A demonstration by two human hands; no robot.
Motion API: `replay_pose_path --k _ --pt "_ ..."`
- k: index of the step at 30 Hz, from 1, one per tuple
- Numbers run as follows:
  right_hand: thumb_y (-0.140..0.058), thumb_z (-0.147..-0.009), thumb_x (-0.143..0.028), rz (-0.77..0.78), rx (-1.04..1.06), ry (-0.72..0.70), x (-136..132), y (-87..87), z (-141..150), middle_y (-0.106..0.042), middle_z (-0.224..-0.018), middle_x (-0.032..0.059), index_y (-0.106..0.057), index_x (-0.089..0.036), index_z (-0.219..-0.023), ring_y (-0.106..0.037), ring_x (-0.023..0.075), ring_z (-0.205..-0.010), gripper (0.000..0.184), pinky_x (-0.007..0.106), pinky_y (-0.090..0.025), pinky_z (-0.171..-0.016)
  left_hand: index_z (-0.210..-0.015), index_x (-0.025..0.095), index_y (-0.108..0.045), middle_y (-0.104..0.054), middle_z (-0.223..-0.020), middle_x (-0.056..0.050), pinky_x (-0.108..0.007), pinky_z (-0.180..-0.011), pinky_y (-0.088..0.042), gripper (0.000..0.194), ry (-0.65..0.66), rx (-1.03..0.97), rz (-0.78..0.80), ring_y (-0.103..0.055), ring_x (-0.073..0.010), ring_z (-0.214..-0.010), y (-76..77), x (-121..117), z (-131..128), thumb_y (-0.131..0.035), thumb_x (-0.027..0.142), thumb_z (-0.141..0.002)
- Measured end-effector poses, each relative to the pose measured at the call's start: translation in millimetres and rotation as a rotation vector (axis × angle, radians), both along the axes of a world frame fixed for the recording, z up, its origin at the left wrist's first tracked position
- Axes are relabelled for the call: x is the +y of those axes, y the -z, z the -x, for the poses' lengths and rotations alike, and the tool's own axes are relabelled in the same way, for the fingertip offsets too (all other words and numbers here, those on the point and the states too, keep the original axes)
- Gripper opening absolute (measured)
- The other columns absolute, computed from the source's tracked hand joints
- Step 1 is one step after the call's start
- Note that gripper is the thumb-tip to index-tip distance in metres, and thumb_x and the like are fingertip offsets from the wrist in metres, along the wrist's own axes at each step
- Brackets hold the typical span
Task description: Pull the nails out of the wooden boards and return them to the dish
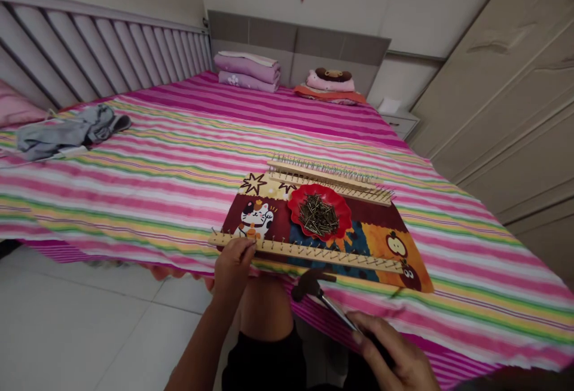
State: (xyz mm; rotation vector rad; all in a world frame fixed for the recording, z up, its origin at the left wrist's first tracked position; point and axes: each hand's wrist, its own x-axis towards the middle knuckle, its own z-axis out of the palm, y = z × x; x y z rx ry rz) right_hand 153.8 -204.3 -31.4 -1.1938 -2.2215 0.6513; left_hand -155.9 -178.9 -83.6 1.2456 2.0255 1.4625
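A narrow wooden strip [309, 251] studded with a row of nails lies along the near edge of a patterned mat [282, 223]. Over the strip's left part, my left hand [233, 262] pinches finger and thumb together at a nail. My right hand [390, 349] is wrapped round the handle of a claw hammer [314, 286], whose dark head hangs just in front of the strip, apart from it. Behind the strip a red scalloped bowl [295, 201] holds a heap of nails [318, 214]. Farther back lie more nail-studded wooden strips [332, 179].
The mat rests on a bed with a striped sheet [156, 170]. Grey cloth [74, 131] lies at the left, near a slatted rail [112, 50]. Folded bedding [246, 71] is stacked by the headboard [291, 38]. My knee [266, 307] is close below the strip.
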Motion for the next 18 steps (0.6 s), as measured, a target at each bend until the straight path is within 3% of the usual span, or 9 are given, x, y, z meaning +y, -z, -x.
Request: replay_pose_path --k 3,7,13,18 --pt "-0.049 -0.092 -0.028 -0.140 0.070 -0.020 12.2 -16.0 30.8 -0.073 -0.098 0.0052 -0.062 -0.024 -0.116 -0.070 0.0170 -0.090 0.028 0.022 -0.057 -0.077 -0.086 0.015 -0.063 -0.064 -0.095 -0.007 -0.040 -0.095 -0.047 0.035 0.003 0.057 -0.037 -0.059 -0.0167 -0.095 6.6 0.4 -0.8 -0.054 0.049 -0.082" --pt "-0.044 -0.093 -0.018 -0.286 0.079 -0.085 28.1 -26.2 67.1 -0.068 -0.087 0.0060 -0.059 -0.021 -0.119 -0.067 0.0155 -0.078 0.031 0.022 -0.056 -0.066 -0.086 0.015 -0.062 -0.063 -0.093 -0.006 -0.039 -0.092 -0.048 0.035 0.000 0.104 -0.057 -0.059 -0.0162 -0.093 10.2 0.7 -0.8 -0.052 0.049 -0.083" --pt "-0.036 -0.094 -0.017 -0.344 -0.103 -0.134 38.7 -26.0 102.6 -0.064 -0.087 0.0084 -0.058 -0.018 -0.123 -0.065 0.0171 -0.073 0.036 0.027 -0.057 -0.065 -0.087 0.015 -0.062 -0.063 -0.092 -0.006 -0.037 -0.090 -0.049 0.034 0.003 0.147 -0.054 -0.059 -0.0154 -0.091 9.6 -0.2 -0.3 -0.050 0.047 -0.085" --pt "-0.037 -0.093 -0.017 -0.373 -0.196 -0.133 43.3 -23.8 115.8 -0.064 -0.081 0.0082 -0.059 -0.017 -0.123 -0.065 0.0185 -0.068 0.037 0.029 -0.057 -0.060 -0.087 0.015 -0.062 -0.063 -0.093 -0.006 -0.037 -0.090 -0.048 0.033 -0.009 0.181 -0.041 -0.058 -0.0154 -0.092 10.7 -1.3 -0.4 -0.050 0.046 -0.085"
